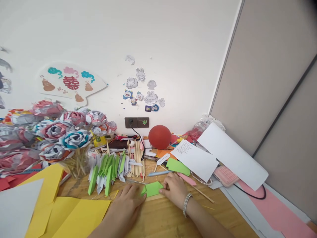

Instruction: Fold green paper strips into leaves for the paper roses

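A small piece of green paper (153, 189) with a folded left end lies on the wooden table between my hands. My left hand (130, 199) has its fingers bent and closed on the paper's left end, the thumb at its lower corner. At the right edge, my right hand (173, 187) pinches the paper between thumb and fingers. Behind my right hand are more green sheets (177, 166), a light blue pen (158, 173) and a pink paper strip (187, 179). Folded green and white paper strips (109, 170) are heaped beyond my left hand.
Paper flowers (53, 132) stand at the left, above yellow sheets (76, 215). Wooden sticks (137, 158) and a red balloon (159, 137) are near the wall. A written white sheet (194, 160), a pink calculator-like object (226, 176) and a stick (204, 194) lie right.
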Tool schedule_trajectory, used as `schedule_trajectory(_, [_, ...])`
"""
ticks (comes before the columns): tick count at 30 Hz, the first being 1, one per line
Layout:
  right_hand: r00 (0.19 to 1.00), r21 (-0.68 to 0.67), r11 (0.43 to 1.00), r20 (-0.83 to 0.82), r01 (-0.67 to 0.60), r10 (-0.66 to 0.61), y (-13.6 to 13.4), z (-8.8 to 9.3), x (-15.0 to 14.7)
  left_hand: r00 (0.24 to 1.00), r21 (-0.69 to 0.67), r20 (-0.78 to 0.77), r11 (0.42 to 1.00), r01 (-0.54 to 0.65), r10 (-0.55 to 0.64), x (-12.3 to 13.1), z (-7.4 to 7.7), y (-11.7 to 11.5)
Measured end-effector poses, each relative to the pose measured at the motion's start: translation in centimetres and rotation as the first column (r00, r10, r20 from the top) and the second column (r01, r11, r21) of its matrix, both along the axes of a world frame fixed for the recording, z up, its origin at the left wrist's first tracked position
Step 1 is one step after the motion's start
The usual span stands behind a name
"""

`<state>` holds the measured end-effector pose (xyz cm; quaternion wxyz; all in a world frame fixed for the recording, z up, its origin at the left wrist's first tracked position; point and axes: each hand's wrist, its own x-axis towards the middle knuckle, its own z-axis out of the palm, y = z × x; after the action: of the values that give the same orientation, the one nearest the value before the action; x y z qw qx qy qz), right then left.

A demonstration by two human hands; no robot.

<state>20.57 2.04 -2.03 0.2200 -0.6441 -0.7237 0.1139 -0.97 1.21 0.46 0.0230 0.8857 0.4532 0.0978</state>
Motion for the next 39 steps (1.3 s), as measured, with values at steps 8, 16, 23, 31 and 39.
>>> schedule_trajectory(8, [0.996,-0.016,0.998,-0.063,-0.056,0.055,0.2,0.0,0.9,0.999,0.003,-0.023,0.999,0.032,-0.032,-0.7,-0.5,0.1])
schedule_trajectory(16, [0.993,-0.002,0.996,-0.072,-0.088,0.088,0.0,0.2,0.7,0.989,0.029,0.139,0.998,0.050,-0.053,0.1,-0.4,-0.6])
schedule_trajectory(23, [0.988,-0.049,0.988,-0.045,-0.150,0.148,-0.5,0.7,0.5,0.948,-0.139,0.308,0.989,-0.041,0.083,-0.2,-0.8,0.9])
schedule_trajectory(31, [0.968,-0.026,0.977,-0.144,-0.212,0.206,-0.6,1.2,0.0,0.880,-0.255,0.442,0.965,-0.064,0.176,-0.5,-1.3,1.5])
schedule_trajectory(39, [0.899,0.127,0.951,-0.310,-0.283,0.309,-1.2,1.6,-1.7,0.853,-0.425,0.513,0.892,0.154,0.097,0.7,0.4,-0.3])
